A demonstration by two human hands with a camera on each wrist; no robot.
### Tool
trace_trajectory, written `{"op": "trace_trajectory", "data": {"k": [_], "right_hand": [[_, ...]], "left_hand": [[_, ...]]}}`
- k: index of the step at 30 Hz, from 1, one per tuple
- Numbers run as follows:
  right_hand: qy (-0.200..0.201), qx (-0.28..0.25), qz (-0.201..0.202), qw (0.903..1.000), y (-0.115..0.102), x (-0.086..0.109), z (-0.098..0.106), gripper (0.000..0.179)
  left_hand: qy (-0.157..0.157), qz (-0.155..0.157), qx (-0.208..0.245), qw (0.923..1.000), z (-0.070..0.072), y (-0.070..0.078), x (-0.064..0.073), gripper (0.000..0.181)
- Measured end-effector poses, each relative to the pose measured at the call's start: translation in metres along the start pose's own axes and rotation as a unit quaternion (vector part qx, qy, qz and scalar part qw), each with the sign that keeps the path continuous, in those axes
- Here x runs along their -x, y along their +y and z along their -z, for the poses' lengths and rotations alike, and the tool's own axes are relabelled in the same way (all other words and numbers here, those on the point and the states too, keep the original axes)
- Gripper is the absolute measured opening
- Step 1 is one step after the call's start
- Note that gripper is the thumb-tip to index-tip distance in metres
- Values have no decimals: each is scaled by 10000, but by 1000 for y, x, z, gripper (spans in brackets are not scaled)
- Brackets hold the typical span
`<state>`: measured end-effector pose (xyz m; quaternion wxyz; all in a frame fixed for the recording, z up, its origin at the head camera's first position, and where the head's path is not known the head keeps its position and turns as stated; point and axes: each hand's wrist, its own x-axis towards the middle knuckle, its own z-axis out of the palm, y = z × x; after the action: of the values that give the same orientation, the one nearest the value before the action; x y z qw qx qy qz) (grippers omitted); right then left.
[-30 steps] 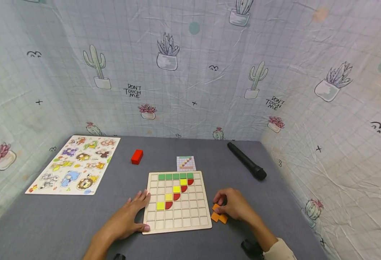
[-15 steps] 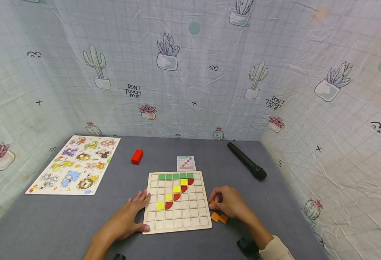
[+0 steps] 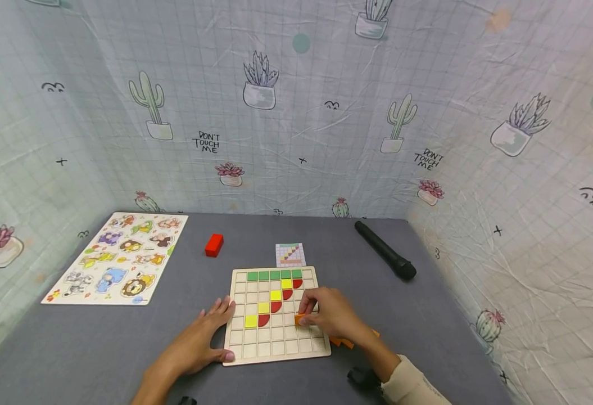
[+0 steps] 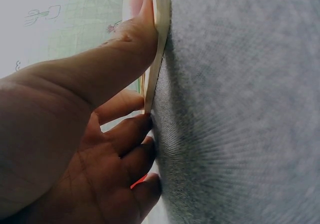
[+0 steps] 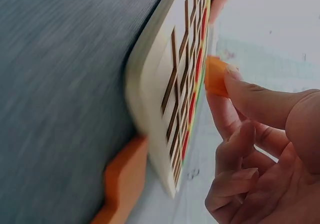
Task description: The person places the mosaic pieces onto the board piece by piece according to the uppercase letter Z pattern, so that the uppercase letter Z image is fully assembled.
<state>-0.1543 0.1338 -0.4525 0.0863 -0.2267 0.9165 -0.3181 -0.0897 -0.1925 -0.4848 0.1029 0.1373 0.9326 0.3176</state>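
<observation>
A wooden grid board (image 3: 286, 347) lies on the dark table, with green squares along its top row. A diagonal of yellow squares (image 3: 251, 321) and red quarter-round pieces (image 3: 263, 320) runs down its middle. My left hand (image 3: 195, 343) is spread at its left side, thumb on the near corner and fingertips at the edge. My right hand (image 3: 331, 316) pinches an orange square tile (image 5: 216, 76) between thumb and fingers, over the board's right half. More orange tiles (image 5: 125, 176) lie beside the board's right edge, partly hidden under the right forearm in the head view.
Behind the board lies a small pattern card (image 3: 290, 255). A red block (image 3: 214, 245) sits farther back on the left, near an animal picture board (image 3: 119, 259). At the back right lies a black microphone (image 3: 384, 250). Printed cloth walls (image 3: 276, 140) enclose the table.
My right hand has picked up an orange tile from the pile at the right and moved it leftward over the board. My left hand has stayed at the board's left edge.
</observation>
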Motion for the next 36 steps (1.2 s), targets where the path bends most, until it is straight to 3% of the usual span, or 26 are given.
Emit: {"op": "trace_trajectory", "data": {"k": [19,25,36], "right_hand": [[-355,339,377,9981,-54,-29,-47,23],[-384,271,388,9981,-61,-35,-58,22],[-522,616,563,9951,-65,-41,-71,19]], "left_hand": [[32,-114,-45,9999,0,-1,1,106],[65,-221,-91,9997,1,-2,0,106],[133,-333,-144,9993,0,-3,2,106]]}}
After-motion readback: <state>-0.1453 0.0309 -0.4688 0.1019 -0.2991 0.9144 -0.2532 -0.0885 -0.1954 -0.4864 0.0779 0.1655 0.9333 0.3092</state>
